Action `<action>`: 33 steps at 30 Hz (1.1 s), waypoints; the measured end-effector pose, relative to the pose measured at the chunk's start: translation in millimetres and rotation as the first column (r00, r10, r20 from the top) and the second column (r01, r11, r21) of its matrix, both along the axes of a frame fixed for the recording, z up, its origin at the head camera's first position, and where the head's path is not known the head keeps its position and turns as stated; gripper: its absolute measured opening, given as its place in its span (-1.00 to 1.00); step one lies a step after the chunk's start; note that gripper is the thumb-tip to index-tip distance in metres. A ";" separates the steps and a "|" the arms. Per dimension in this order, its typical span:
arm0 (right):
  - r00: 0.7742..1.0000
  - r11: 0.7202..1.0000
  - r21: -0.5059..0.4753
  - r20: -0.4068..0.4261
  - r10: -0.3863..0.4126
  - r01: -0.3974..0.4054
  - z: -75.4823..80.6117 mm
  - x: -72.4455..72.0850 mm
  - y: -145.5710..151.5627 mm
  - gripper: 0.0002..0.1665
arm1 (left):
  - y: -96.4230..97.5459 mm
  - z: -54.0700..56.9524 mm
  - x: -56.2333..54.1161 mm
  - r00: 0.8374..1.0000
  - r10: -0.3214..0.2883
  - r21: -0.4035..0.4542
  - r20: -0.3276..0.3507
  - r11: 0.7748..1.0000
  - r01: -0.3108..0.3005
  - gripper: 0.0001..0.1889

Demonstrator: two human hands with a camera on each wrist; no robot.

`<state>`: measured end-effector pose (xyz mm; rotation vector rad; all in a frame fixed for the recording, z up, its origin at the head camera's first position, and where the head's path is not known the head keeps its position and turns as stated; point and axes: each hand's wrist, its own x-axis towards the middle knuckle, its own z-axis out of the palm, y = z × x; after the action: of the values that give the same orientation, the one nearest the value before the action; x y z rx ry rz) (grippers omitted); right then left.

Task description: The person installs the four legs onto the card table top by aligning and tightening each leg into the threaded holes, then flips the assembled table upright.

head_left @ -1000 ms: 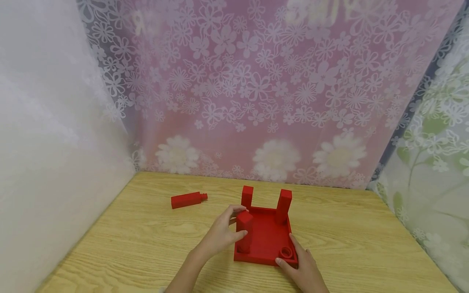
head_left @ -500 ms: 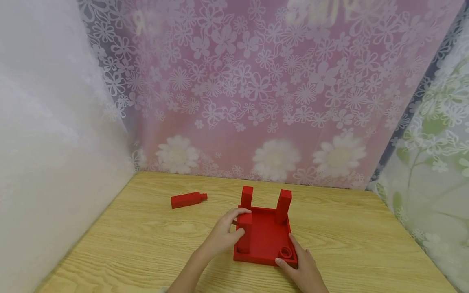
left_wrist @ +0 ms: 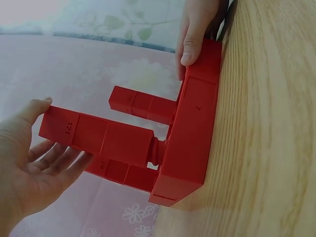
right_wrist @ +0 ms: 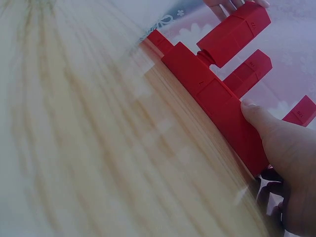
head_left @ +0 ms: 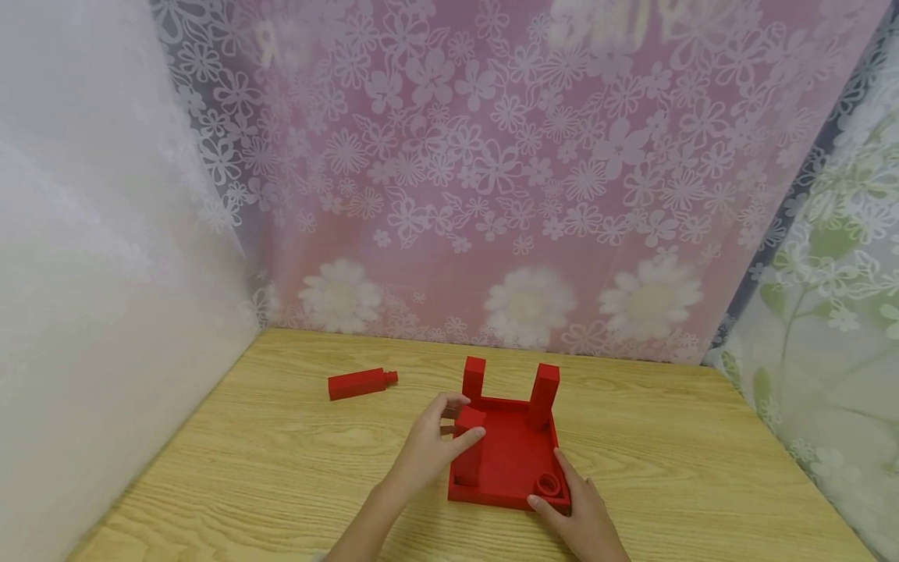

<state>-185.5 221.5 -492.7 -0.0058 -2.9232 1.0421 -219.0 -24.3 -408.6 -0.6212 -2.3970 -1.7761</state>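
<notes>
A red square tabletop piece [head_left: 511, 453] with a raised rim lies underside up in the head view. My left hand [head_left: 424, 443] holds the upper end of a red square leg [head_left: 468, 460] at the near left corner, thumb on one side and fingers behind. Some of the leg's screw end [left_wrist: 159, 151] shows between leg and corner in the left wrist view. My right hand [head_left: 581, 511] grips the near right corner, thumb on the front edge and fingers along the right side. Beside that thumb is a round socket [head_left: 548, 485].
Two more red legs, a far left leg [head_left: 474, 376] and a far right leg [head_left: 544, 394], stand upright on the far corners. A loose red leg [head_left: 358, 384] with a screw end lies on the wooden table [head_left: 281, 468] at left. A flowered curtain [head_left: 492, 195] hangs behind.
My left fingers shift around the leg's top; the thumb drew back, then reached across the leg again. The leg has turned slightly. My right hand and the tabletop stay put.
</notes>
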 end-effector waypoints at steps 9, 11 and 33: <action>1.000 1.000 0.004 0.026 -0.012 0.012 1.8 0.7 -0.1 0.19 | -4.2 1.4 -0.2 0.996 -0.091 0.020 -0.012 0.996 0.092 -0.69; 1.000 1.000 0.005 0.025 -0.012 0.012 1.8 0.6 -0.1 0.19 | -4.3 0.7 -1.0 0.993 -0.113 -0.022 -0.040 0.993 0.112 -0.70; 1.000 1.000 0.009 0.024 -0.014 0.014 0.6 -0.8 0.0 0.19 | -0.5 -3.1 -2.1 0.997 -0.074 -0.018 0.004 0.997 0.074 -0.56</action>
<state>-186.2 221.6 -492.1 -0.0386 -2.9442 1.0347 -221.1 -24.8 -411.7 -0.7191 -2.4250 -1.7870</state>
